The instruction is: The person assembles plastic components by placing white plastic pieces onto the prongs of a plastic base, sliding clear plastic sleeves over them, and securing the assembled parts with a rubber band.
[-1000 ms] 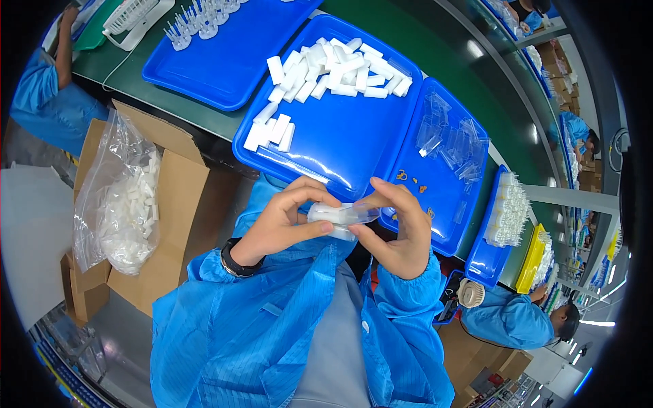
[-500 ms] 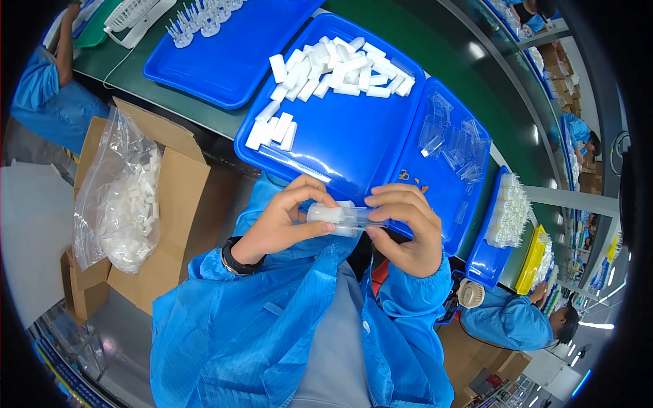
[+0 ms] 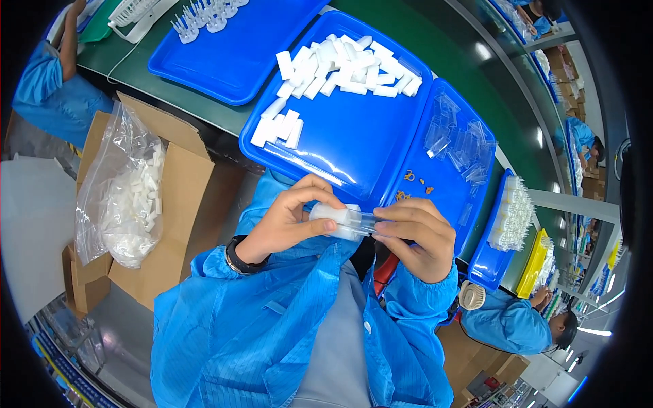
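In front of my chest, my left hand (image 3: 289, 216) is closed round a clear plastic cylinder (image 3: 347, 232) with white blocks inside it. The thumb presses on its near side and the fingers curl over the top. My right hand (image 3: 422, 238) pinches the narrower clear tube-like end, which points to the right. Where that end joins the wide body is partly hidden by the fingers. Just beyond my hands lies a blue tray (image 3: 354, 146) with a heap of white foam-like blocks (image 3: 347, 64) and a smaller group at its left.
A second blue tray (image 3: 425, 217) holds clear plastic pieces (image 3: 459, 143) and small orange rings (image 3: 409, 175). Farther right, a narrow blue tray (image 3: 486, 265) carries white parts. At left, a cardboard box (image 3: 180, 204) contains a bag (image 3: 126, 211) of white pieces. Co-workers sit on both sides.
My right fingers have drawn together round the narrow end of the cylinder. Both hands have shifted slightly right, and the white blocks inside show more toward the cylinder's right part.
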The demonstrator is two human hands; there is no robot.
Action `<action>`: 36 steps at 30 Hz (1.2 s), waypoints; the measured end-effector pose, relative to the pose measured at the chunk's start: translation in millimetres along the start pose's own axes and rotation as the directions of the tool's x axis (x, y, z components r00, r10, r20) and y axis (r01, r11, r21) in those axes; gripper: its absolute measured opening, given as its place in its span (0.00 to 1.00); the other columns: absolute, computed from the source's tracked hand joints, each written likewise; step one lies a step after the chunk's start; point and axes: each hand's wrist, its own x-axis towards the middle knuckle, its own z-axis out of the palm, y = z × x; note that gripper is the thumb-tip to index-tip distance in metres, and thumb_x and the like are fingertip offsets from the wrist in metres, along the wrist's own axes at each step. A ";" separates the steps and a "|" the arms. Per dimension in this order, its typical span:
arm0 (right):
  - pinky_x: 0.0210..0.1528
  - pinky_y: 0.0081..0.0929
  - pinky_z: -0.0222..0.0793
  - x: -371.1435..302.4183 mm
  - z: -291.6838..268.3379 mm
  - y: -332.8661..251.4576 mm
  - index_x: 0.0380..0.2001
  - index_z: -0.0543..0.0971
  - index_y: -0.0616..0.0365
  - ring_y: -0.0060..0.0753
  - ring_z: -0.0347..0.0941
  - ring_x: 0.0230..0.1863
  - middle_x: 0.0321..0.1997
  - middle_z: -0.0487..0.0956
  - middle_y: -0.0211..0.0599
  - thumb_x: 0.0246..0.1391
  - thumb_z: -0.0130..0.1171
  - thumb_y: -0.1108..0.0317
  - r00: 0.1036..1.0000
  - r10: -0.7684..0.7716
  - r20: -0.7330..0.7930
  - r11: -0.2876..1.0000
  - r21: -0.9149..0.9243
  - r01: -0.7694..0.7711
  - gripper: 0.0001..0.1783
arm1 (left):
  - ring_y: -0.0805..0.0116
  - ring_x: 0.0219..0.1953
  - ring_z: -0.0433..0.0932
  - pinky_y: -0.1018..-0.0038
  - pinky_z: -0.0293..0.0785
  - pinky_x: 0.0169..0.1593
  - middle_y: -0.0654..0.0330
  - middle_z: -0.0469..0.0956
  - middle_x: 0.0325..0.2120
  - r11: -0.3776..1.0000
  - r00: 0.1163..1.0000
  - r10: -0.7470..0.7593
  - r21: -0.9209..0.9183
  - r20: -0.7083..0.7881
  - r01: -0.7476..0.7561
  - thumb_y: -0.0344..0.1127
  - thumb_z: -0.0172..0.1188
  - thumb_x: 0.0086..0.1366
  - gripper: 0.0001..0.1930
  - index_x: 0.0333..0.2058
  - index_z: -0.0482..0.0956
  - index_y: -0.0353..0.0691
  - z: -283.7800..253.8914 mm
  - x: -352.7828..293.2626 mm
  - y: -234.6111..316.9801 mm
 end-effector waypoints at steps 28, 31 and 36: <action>0.41 0.32 0.72 1.5 17.0 11.6 0.32 0.83 0.60 0.39 0.78 0.44 0.36 0.83 0.39 0.37 0.71 0.73 0.989 -0.121 -0.084 0.990 -0.080 0.114 0.14 | 0.68 0.42 0.79 0.75 0.80 0.37 0.56 0.74 0.45 0.772 0.974 -0.220 -0.601 0.054 0.208 0.40 0.57 0.65 0.18 0.50 0.75 0.37 -20.5 -8.0 -4.7; 0.42 0.32 0.74 5.3 23.3 9.9 0.32 0.83 0.61 0.40 0.78 0.44 0.36 0.83 0.39 0.37 0.70 0.73 0.992 -0.113 -0.062 0.994 -0.013 0.113 0.14 | 0.70 0.40 0.79 0.78 0.80 0.36 0.56 0.75 0.44 0.642 0.963 -0.235 -0.723 0.132 0.255 0.40 0.58 0.65 0.19 0.51 0.74 0.38 -15.5 -7.4 -11.5; 0.41 0.32 0.75 4.7 23.9 14.9 0.34 0.83 0.61 0.41 0.78 0.44 0.36 0.82 0.39 0.37 0.71 0.71 0.989 -0.149 -0.019 0.986 0.068 0.150 0.16 | 0.69 0.44 0.76 0.74 0.81 0.42 0.59 0.70 0.45 0.608 0.954 -0.213 -0.736 0.209 0.297 0.46 0.60 0.62 0.18 0.45 0.77 0.40 -21.3 -7.6 -24.7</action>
